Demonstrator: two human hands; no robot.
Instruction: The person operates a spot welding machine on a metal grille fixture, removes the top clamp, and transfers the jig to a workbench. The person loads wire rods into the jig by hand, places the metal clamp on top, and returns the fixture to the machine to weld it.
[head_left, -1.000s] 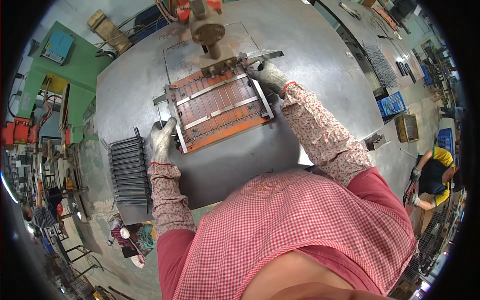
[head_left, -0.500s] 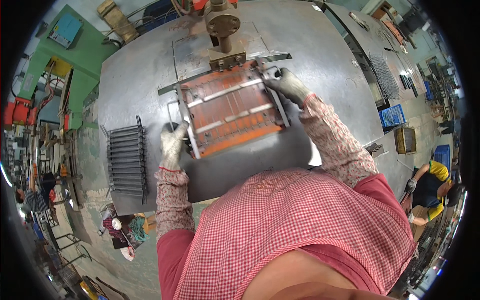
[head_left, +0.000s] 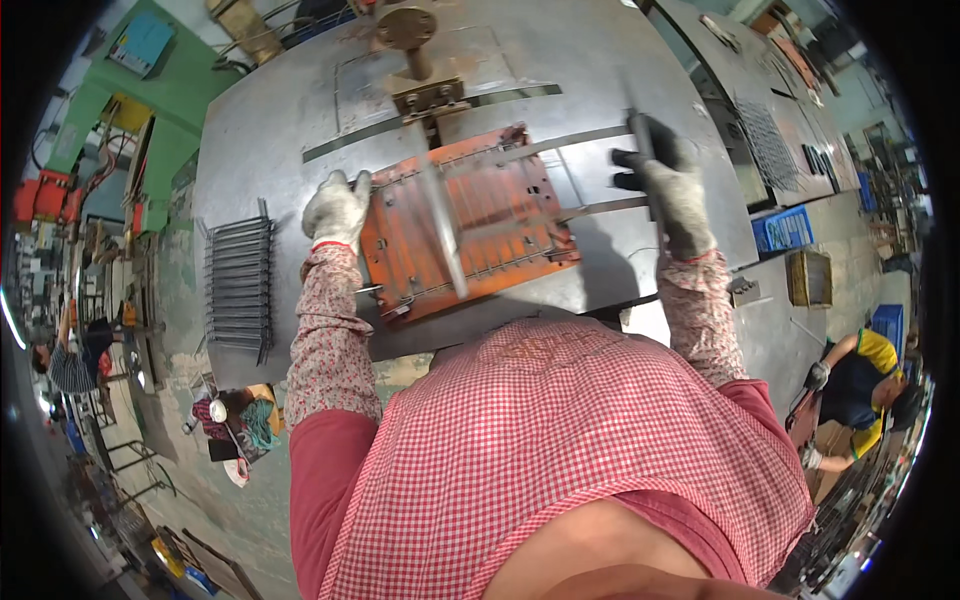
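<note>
An orange fixture plate with rows of thin wires and small pegs lies on the grey metal table in front of me. Above and to its right, a flat metal frame of bars is tilted and smeared by motion. In its gloved, dark-tipped fingers my right hand grips that frame by the right end bar. Beside the plate's left edge is my left hand, also gloved, its fingers loosely bent and apart with nothing seen in them.
A stack of dark wire racks lies at the table's left. Behind the plate stands a brown press head. A green machine is at far left. Blue crate and a co-worker are at right.
The metal frame has come up off the orange plate and swung right in my right hand. My left hand has let go of its left handle and moved up beside the plate.
</note>
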